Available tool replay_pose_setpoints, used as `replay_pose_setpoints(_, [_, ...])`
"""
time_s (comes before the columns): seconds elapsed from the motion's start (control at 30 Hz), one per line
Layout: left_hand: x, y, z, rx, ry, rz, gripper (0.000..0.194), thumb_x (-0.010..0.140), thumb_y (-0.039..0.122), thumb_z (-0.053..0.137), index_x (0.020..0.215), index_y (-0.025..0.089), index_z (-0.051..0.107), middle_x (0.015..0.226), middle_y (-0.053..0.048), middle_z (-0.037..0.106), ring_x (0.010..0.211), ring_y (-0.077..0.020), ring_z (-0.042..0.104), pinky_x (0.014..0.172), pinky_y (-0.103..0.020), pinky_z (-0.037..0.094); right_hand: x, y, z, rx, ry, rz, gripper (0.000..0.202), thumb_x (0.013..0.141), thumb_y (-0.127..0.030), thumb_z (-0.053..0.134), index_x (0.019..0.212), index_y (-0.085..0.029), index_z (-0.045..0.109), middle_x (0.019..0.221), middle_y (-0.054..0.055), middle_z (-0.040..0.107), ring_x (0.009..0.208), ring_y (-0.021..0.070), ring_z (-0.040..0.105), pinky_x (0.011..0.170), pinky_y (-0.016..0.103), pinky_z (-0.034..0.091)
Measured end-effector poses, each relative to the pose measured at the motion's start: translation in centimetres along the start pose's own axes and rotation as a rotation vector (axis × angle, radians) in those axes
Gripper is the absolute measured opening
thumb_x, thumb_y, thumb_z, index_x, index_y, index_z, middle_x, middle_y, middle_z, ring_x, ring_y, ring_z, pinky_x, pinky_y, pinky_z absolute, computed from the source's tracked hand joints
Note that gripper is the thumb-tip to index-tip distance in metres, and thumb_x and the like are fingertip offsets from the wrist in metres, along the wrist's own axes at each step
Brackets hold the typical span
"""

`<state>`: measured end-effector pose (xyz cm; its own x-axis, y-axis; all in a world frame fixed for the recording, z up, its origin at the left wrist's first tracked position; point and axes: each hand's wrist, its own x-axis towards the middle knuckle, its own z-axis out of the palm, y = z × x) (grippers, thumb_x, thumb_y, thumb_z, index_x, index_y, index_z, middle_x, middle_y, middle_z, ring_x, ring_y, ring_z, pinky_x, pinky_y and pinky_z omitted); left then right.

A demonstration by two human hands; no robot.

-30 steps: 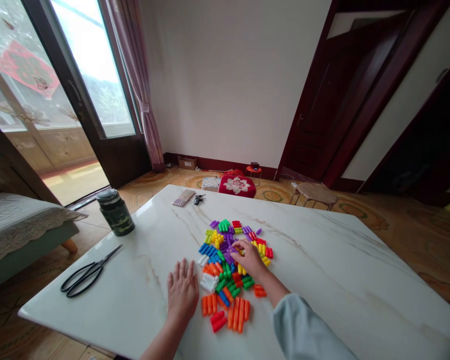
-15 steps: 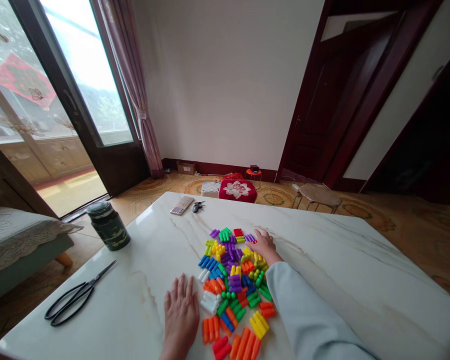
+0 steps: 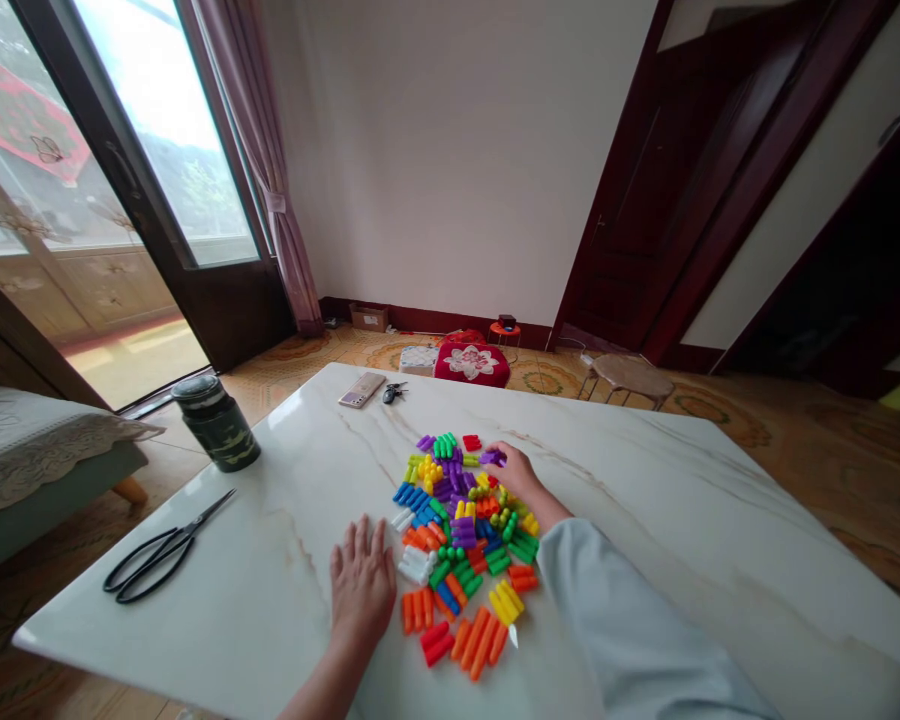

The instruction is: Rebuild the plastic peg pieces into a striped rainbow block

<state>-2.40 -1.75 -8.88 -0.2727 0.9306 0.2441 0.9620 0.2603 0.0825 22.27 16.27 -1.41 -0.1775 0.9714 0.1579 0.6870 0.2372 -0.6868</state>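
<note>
Two hands are at a loose pile (image 3: 463, 532) of bright blocks on the counter (image 3: 690, 560), and most of the risk sits with the right hand (image 3: 523, 478). Its fingers look closed on a purple block (image 3: 493, 458) at the pile's far right edge; they hide part of it, so I cannot tell how firm the pinch is or whether the block is clear of the counter. A grip on one end alone could let so small and smooth-looking a block twist out, and it might then skid over the glossy top. A red block (image 3: 472, 442) lies near, where a sideways sweep of the knuckles could knock it. The sleeve (image 3: 607, 600) runs just beside a green block (image 3: 523, 546), and its loose cloth may drag blocks along if drawn back low. The left hand (image 3: 364, 583) lies flat on the counter, fingers spread and holding nothing; a white block (image 3: 418, 566) is just beside it, so a careless shift could push that into its neighbours. Well apart, near the counter's left edge, lie scissors (image 3: 169, 550), a hazard mainly if that hand swings out blindly.
</note>
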Motion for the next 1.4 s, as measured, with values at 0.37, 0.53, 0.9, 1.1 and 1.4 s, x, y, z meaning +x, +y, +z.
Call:
replay_pose_setpoints(0.37, [0.0,0.0,-0.3,-0.001,0.011,0.011,0.047,0.094,0.029,0.037,0.139,0.019,0.048,0.150,-0.012,0.040,0.140,-0.0309,0.030,0.112,-0.050,0.025,-6.3,5.3,-2.8,0.111,0.261,0.050,0.055,0.084,-0.058,0.046,0.117,-0.019,0.064,0.123,0.013,0.063,0.121,0.0284,0.053,0.107,0.047,0.037])
replay_pose_setpoints(0.53, [0.1,0.0,-0.1,-0.011,0.017,0.010,0.047,0.094,0.029,0.037,0.139,0.019,0.049,0.150,-0.012,0.040,0.140,-0.0306,0.030,0.111,-0.050,0.025,-7.6,7.2,0.6,0.086,0.310,0.181,0.068,0.081,-0.068,0.042,0.127,-0.020,0.057,0.134,0.014,0.056,0.134,0.0323,0.039,0.113,0.050,0.027])
replay_pose_setpoints(0.9, [0.0,0.2,-0.3,-0.027,0.017,0.001,0.047,0.095,0.030,0.036,0.139,0.020,0.049,0.150,-0.011,0.040,0.140,-0.0294,0.030,0.113,-0.049,0.023,-11.6,5.4,1.4,0.262,0.340,0.200,0.073,0.086,-0.068,0.035,0.140,-0.019,0.043,0.145,0.012,0.045,0.137,0.0277,0.037,0.115,0.046,0.025])
replay_pose_setpoints(1.1, [0.0,0.1,-0.3,-0.042,0.016,-0.001,0.047,0.095,0.030,0.036,0.138,0.020,0.050,0.150,-0.012,0.040,0.140,-0.0296,0.030,0.113,-0.050,0.022,-16.9,3.3,6.1,0.125,0.280,0.188,0.071,0.089,-0.059,0.036,0.143,-0.014,0.034,0.149,0.018,0.037,0.141,0.0333,0.028,0.112,0.055,0.025])
replay_pose_setpoints(1.4, [0.0,0.0,-0.1,-0.029,-0.002,0.001,0.047,0.094,0.026,0.038,0.139,0.021,0.049,0.150,-0.011,0.040,0.141,-0.0295,0.029,0.113,-0.049,0.022,-7.7,1.8,1.3,0.078,0.472,0.038,0.045,0.093,-0.048,0.034,0.112,-0.018,0.062,0.117,0.012,0.063,0.113,0.0244,0.055,0.101,0.040,0.041])
